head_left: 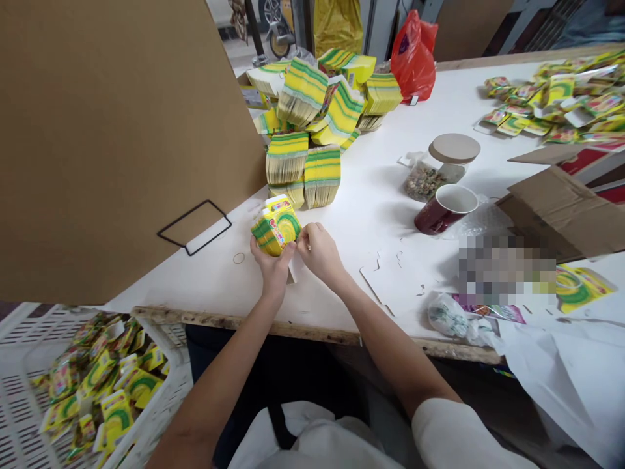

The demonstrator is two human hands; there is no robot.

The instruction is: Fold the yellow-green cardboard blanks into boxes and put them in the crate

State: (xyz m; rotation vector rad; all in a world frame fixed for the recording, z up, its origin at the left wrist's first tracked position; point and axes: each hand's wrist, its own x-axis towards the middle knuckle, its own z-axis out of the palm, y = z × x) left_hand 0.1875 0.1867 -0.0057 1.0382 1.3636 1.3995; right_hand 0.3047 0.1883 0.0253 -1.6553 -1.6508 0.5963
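Note:
A stack of yellow and green printed cardboard cartons, folded flat point(274, 228), is tilted up off the white table, gripped by my left hand point(273, 268) with the thumb across its near side. Close against the stack's right edge is my right hand point(319, 253), its fingers curled in a pinch. What those fingers hold, if anything, is too small to make out. A thin rubber band point(239, 258) lies on the table just left of my left hand. Beyond the stack, several more bundles of the same flat cartons point(322, 172) are piled up.
A large cardboard sheet point(122, 143) stands at left, above a white crate point(19, 365) of filled packets. To the right are a maroon cup point(432, 216), a lidded jar point(424, 182), an open cardboard box point(566, 202) and a packet heap point(561, 98). A red bag point(414, 58) sits behind.

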